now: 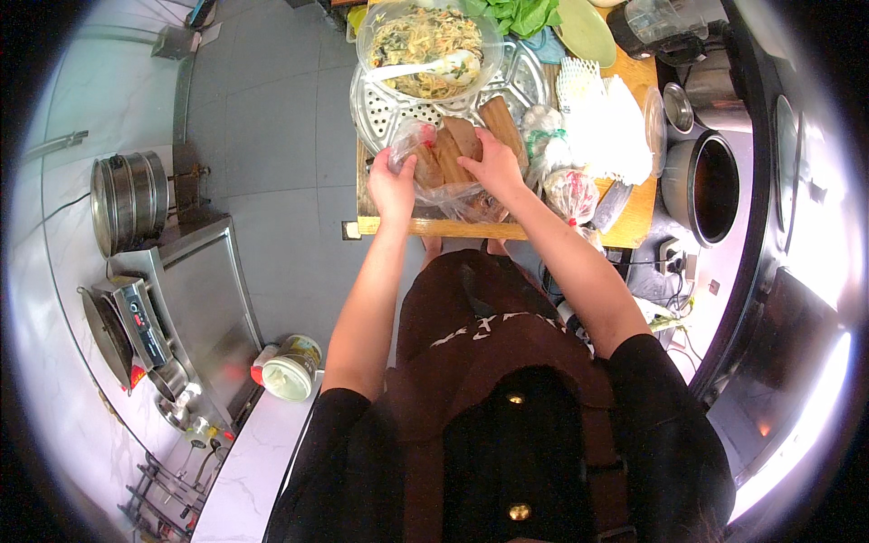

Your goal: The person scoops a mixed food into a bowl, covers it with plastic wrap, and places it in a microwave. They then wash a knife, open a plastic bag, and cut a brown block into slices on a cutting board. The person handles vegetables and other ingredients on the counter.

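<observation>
A clear plastic bag (461, 201) lies at the near edge of the wooden table (434, 226), with several brown slabs of food (449, 155) in its mouth. My left hand (394, 186) pinches the bag's left side, close to a bit of red on the plastic. With thumb and fingers, my right hand (497, 161) grips one brown slab (463, 136) at its right edge. Another brown slab (503, 122) rests on the perforated metal tray (387, 112), just beyond my right hand. What the slabs are made of, I cannot tell.
A clear bowl (362, 54) of shredded food holds a white spoon (400, 70) at the table's far side. Right of the bag lie knotted plastic bags (571, 193) and white foam netting (580, 81). Leafy greens (526, 15) and a green plate (589, 34) sit beyond.
</observation>
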### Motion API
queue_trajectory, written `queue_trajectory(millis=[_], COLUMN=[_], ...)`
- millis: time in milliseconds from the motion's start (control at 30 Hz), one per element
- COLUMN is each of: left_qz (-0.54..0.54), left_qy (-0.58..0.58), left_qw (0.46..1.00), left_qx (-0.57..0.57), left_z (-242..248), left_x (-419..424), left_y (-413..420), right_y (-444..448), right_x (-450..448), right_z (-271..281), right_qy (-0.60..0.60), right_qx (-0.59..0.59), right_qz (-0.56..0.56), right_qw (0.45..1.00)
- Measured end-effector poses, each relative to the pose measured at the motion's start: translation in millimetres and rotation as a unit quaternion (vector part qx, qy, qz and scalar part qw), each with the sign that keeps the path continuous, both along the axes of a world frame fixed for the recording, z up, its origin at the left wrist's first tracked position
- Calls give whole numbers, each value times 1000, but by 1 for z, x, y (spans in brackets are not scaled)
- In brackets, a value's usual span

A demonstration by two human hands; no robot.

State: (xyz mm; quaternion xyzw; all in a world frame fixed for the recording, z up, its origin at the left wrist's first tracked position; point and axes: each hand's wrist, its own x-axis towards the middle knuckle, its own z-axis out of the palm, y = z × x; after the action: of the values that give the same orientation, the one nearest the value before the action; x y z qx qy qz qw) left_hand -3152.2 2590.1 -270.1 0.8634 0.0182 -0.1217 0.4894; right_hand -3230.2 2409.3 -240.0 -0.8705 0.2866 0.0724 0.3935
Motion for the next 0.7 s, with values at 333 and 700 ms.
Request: queue_trajectory(millis=[333,700], left_qz=[-15,30], left_qy=[-67,87], left_qw=[998,988], left_qx=[-1,-121], left_z=[-18,0], left_x=[-10,-23], left_y=[12,10], right_y=[-8,-45], right_x=[-9,-5], right_z=[19,-10], right_qy=[-13,10], right_qx=[-255,-188], right_qz=[81,28], right_qw=[963,982])
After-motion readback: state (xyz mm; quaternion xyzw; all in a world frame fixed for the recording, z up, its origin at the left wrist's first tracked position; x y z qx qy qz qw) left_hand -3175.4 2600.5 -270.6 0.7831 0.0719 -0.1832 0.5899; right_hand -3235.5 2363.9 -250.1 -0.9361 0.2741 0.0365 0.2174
